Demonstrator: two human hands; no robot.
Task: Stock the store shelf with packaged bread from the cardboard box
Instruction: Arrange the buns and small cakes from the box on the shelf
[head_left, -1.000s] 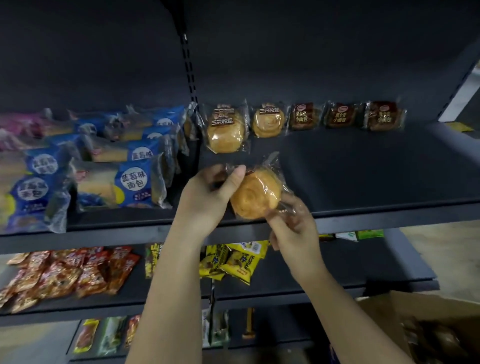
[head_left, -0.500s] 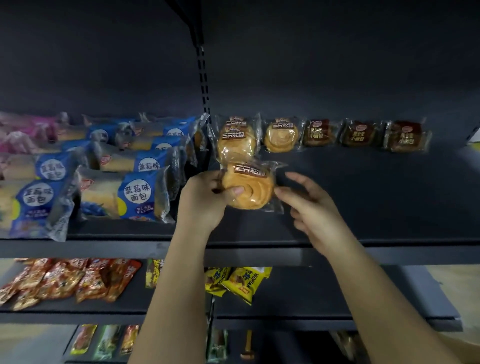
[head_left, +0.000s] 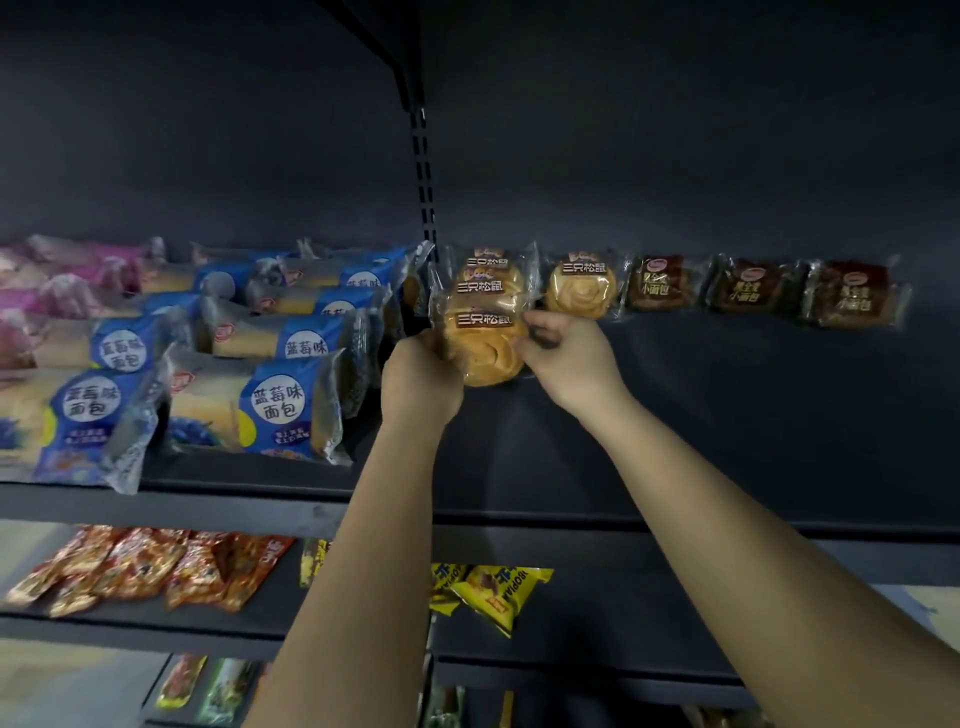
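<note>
A round golden bun in a clear wrapper (head_left: 485, 345) sits upright on the dark shelf (head_left: 727, 415), just in front of another wrapped bun (head_left: 485, 275) at the back. My left hand (head_left: 421, 382) grips the packet's left side. My right hand (head_left: 566, 358) pinches its right edge with curled fingers. A second round bun (head_left: 581, 288) and three dark brown bread packets (head_left: 753, 288) line the back of the same shelf. The cardboard box is out of view.
Blue blueberry-bread packets (head_left: 280, 400) fill the left bay, with pink ones (head_left: 62, 280) behind. A slotted upright post (head_left: 423, 171) divides the bays. Red snack packs (head_left: 150, 566) and yellow packs (head_left: 493, 592) lie on the shelf below. The shelf's right half is bare in front.
Both hands carried the bun packet up and back onto the shelf, turning its label to face me. My right hand, apart half a second ago, now pinches its right edge.
</note>
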